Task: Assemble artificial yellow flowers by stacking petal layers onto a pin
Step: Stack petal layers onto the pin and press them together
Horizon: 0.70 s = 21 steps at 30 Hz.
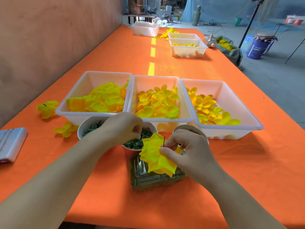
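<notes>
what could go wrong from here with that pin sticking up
1. The pin points up bare, close to the fingers of the right hand; a slip might prick them.
2. The petal layer is only pinched at the pin, so it may slide off or tear.
3. The left hand hangs over the red cup of green rings; a nudge might tip it.

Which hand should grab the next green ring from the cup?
Left. The left hand hovers over the cup of green rings, while the right hand is busy pinching the pin with the yellow petals on it.
</notes>
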Motion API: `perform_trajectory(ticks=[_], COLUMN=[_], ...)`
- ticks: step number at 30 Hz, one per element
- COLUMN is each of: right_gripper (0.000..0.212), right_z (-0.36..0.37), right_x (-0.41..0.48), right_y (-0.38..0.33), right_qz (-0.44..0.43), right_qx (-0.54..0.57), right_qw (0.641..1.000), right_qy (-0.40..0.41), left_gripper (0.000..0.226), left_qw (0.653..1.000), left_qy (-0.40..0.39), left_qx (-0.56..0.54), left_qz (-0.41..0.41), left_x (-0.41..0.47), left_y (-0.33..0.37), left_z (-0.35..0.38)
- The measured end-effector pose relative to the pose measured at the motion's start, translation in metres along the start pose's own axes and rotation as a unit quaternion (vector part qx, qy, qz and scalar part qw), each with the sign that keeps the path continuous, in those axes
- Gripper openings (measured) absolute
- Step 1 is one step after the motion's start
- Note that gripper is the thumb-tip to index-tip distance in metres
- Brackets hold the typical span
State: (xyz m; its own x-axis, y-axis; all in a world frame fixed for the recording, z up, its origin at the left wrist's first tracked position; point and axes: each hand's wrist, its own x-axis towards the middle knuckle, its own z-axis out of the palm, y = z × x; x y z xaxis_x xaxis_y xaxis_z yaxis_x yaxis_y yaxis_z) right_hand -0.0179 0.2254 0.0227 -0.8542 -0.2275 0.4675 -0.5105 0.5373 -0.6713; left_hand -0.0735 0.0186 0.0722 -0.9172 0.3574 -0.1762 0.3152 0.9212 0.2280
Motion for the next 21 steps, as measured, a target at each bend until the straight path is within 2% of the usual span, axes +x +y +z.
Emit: perform_trajectory(ticks=[3, 6, 8, 10, 16, 21], right_gripper=[0.032, 0.028, 0.029, 0.032, 0.034, 0.043], right_z=[0.001, 0.0, 0.0, 0.0, 0.0, 0.0], right_x=[0.0, 0.0, 0.0, 0.0, 0.0, -0.001], right_y=[0.001, 0.001, 0.0, 0.0, 0.0, 0.0], right_qz=[0.0, 0.001, 0.0, -0.002, -0.011, -0.016], right_qx=[-0.003, -0.001, -0.001, -0.002, -0.004, -0.014], right_qw=[1.0, 1.0, 1.0, 1.0, 1.0, 1.0], right_qy=[0.001, -0.001, 0.0, 0.001, 0.002, 0.012], left_gripper=[0.019, 0.019, 0.01, 0.003, 0.011, 0.013], left_qw=[0.97, 0.904, 0.851, 0.819, 0.793, 0.785], left_qy=[0.158, 0.232, 0.237, 0.222, 0.173, 0.176], left_qx=[-0.182, -0.355, -0.46, -0.52, -0.575, -0.586], left_qz=[0.011, 0.061, 0.089, 0.098, 0.1, 0.099], left_x=[-0.001, -0.01, -0.018, -0.025, -0.035, -0.037], left_y=[-0.018, -0.012, 0.003, 0.015, 0.042, 0.045], left_z=[0.003, 0.0, 0.0, 0.005, 0.022, 0.031])
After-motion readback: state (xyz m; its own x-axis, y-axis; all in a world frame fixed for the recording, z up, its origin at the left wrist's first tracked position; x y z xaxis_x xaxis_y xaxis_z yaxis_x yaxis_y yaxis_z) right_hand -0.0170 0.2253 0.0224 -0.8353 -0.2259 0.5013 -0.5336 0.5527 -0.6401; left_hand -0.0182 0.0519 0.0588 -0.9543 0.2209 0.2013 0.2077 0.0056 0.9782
